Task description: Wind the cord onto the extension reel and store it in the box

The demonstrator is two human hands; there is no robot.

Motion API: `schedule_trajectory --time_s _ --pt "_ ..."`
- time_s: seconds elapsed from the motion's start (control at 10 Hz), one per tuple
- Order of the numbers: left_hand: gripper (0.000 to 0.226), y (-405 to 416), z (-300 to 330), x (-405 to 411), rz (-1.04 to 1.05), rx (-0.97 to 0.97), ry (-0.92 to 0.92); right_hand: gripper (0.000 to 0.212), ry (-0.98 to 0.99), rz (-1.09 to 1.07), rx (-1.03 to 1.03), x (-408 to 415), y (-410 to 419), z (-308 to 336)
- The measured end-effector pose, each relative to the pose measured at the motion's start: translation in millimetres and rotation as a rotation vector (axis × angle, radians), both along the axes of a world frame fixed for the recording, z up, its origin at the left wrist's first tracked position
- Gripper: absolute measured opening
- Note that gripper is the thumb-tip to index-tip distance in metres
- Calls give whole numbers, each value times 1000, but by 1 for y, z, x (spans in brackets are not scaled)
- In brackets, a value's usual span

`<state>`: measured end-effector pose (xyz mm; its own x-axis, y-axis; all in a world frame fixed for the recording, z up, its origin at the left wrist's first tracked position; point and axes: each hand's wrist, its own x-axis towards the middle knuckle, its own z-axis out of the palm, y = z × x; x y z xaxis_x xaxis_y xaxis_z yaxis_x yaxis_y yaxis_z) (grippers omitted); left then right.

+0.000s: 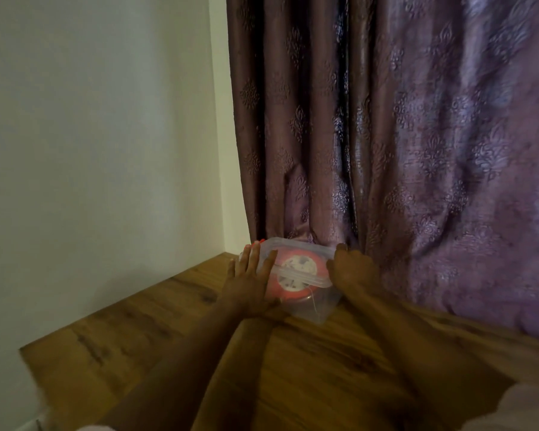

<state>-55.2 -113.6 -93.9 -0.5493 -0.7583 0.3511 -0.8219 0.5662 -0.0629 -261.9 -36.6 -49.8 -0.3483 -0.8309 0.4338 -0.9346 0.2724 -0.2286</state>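
Note:
A clear plastic box [319, 307] stands on the wooden table near the far corner, tipped a little toward me. Inside it lies the pink extension reel [296, 275] with a pale round centre; a thin strand of cord shows through the box wall at the lower right. My left hand [249, 281] presses flat against the box's left side, fingers stretched out. My right hand [353, 269] cups the right side and the rim. The box is held between both hands. I cannot tell whether a lid covers it.
The wooden table [175, 353] reaches a white wall [106, 150] on the left. A purple patterned curtain [417, 150] hangs right behind the box and drapes onto the table's right side. The near table edge is at the lower left.

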Motion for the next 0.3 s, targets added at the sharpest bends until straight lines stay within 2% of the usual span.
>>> schedule_trajectory --time_s 0.1,0.3 --pt "99 27 4 26 20 -24 15 47 117 108 -33 18 32 9" --pt "92 70 28 77 72 -148 73 54 268 309 -173 56 75 46"
